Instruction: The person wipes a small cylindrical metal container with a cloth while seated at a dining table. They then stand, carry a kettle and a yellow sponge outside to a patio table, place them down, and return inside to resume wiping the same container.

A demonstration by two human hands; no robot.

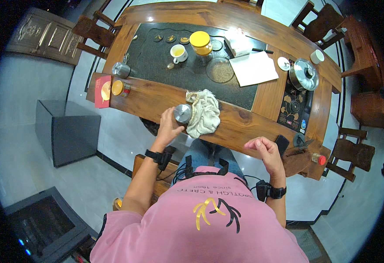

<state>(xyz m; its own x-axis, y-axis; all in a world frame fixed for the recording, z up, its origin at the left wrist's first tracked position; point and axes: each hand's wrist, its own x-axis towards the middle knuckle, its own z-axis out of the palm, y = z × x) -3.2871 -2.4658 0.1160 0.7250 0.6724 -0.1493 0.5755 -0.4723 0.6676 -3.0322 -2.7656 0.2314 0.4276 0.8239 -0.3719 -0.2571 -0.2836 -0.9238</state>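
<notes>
My left hand (168,131) is beside a lidded metal canister (182,113) at the table's near edge. Its thumb and fingers are spread along the canister's left side, touching it or nearly so. Against the right side of the canister lies a crumpled whitish cloth (205,113). Loosely curled, my right hand (267,152) hovers over the front edge of the wooden table (241,126), and nothing shows in it. A black phone (282,144) lies just to its right.
Behind are a cup (179,54), a yellow-lidded jar (200,43), white paper (254,68) and a tissue pack (238,42). At left stand another metal canister (121,70), a small jar (120,88) and a red box (103,92). A steel pot (304,75) is at right.
</notes>
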